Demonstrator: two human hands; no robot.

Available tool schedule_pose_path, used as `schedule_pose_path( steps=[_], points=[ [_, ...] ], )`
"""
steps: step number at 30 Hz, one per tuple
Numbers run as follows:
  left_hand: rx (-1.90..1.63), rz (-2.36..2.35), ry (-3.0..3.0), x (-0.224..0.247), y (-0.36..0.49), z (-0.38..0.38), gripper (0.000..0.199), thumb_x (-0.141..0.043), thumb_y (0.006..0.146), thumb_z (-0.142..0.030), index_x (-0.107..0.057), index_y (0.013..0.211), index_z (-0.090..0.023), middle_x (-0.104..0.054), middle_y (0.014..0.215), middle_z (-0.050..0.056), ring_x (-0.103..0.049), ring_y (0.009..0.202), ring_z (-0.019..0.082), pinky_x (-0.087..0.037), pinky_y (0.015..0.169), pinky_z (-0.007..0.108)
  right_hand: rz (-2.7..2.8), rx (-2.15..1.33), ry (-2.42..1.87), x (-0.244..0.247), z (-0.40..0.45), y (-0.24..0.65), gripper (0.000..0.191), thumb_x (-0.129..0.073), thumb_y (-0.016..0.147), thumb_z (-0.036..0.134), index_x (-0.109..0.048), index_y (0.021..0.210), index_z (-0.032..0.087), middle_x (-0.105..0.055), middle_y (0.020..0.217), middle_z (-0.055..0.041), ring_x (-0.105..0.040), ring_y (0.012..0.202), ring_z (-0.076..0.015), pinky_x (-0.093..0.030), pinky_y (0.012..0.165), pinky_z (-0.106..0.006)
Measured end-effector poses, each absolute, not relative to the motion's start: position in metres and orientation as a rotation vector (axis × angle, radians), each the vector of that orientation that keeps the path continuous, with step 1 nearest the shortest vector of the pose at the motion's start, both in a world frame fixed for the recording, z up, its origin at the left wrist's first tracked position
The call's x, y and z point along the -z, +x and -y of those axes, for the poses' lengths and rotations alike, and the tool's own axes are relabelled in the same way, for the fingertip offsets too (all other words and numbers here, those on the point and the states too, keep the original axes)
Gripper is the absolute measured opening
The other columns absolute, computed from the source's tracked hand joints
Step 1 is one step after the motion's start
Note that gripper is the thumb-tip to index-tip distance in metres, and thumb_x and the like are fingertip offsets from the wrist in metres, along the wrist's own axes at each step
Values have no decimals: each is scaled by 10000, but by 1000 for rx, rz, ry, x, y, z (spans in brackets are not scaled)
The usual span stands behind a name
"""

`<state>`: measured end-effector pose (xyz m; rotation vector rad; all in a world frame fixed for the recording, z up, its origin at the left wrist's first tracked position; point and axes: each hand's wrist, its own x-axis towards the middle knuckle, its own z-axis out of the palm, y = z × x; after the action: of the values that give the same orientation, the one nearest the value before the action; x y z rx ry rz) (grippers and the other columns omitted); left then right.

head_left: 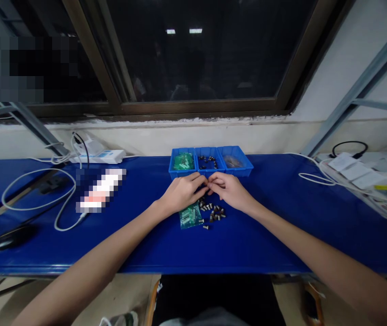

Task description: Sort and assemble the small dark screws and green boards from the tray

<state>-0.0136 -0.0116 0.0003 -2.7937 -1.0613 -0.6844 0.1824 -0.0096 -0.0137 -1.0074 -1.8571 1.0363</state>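
Note:
My left hand (pixel 182 192) and my right hand (pixel 229 190) meet at the fingertips over the blue mat, just in front of a blue three-compartment parts tray (pixel 210 149). Their fingers hide whatever may lie between them. The tray's left compartment holds green packets (pixel 183 161), the middle one dark screws (pixel 207 161), and the right one a clear bag (pixel 232 162). Below my hands, loose dark screws with pale heads (pixel 215 213) lie scattered on the mat. Beside them is a clear bag of green items (pixel 191 215), close under my left hand.
The blue-covered bench (pixel 264 237) runs below a dark window. To the left lie white cables (pixel 39 190), a white device (pixel 98 153), a pixelated object (pixel 100 190) and a black computer mouse (pixel 15 237). Papers and cables (pixel 356 172) sit at the right.

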Motion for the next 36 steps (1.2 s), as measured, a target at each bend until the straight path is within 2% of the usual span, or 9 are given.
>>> schedule_pose_path(
  steps=[6, 10, 15, 23, 28, 33, 36],
  points=[
    [741, 1076, -2774, 0, -14, 11, 219, -413, 1010, -310, -582, 1025, -172, -620, 956, 50, -614, 777, 146, -485, 648, 266, 1922, -910, -1029, 13, 10, 183, 97, -487, 905, 156, -575, 894, 195, -713, 786, -27, -700, 786, -183, -516, 705, -296],
    [762, 1085, -2786, -2, -14, 11, 241, -378, 1020, -297, -579, 1040, -166, -624, 959, 62, -626, 803, 151, -500, 682, 275, 1935, -843, -997, 13, 10, 182, 91, -521, 881, 129, -586, 903, 189, -723, 849, -43, -696, 826, -181, -509, 776, -308],
    [761, 1095, -2798, -3, -13, 13, 258, -359, 1024, -294, -574, 1057, -156, -635, 936, 69, -632, 792, 158, -502, 668, 279, 2025, -669, -1039, 11, 12, 182, 74, -542, 897, 170, -592, 849, 198, -708, 794, -24, -680, 759, -182, -476, 694, -288],
    [755, 1086, -2808, -4, -13, 13, 256, -336, 1024, -267, -563, 1029, -149, -634, 925, 67, -630, 808, 157, -500, 693, 279, 2107, -558, -1043, 9, 17, 182, 190, -523, 944, 243, -576, 767, 197, -666, 682, 11, -614, 610, -139, -387, 583, -253],
    [731, 1077, -2816, -1, -14, 10, 264, -315, 1029, -256, -546, 968, -144, -615, 872, 64, -604, 745, 153, -469, 641, 271, 2085, -562, -1015, 7, 18, 182, 219, -515, 955, 278, -586, 764, 196, -645, 670, 16, -588, 585, -125, -397, 582, -260],
    [755, 1088, -2840, -1, -14, 11, 270, -303, 1034, -256, -536, 950, -146, -598, 835, 52, -566, 685, 137, -445, 608, 268, 1907, -737, -948, 6, 19, 180, 113, -590, 899, 303, -572, 844, 206, -630, 727, 6, -623, 661, -143, -480, 633, -278],
    [762, 1097, -2847, -2, -13, 13, 277, -297, 1032, -253, -540, 949, -147, -599, 830, 48, -567, 680, 134, -449, 611, 269, 1828, -896, -918, 6, 18, 180, 103, -589, 888, 307, -566, 883, 207, -629, 743, -3, -644, 672, -151, -485, 558, -261]
  ],
)
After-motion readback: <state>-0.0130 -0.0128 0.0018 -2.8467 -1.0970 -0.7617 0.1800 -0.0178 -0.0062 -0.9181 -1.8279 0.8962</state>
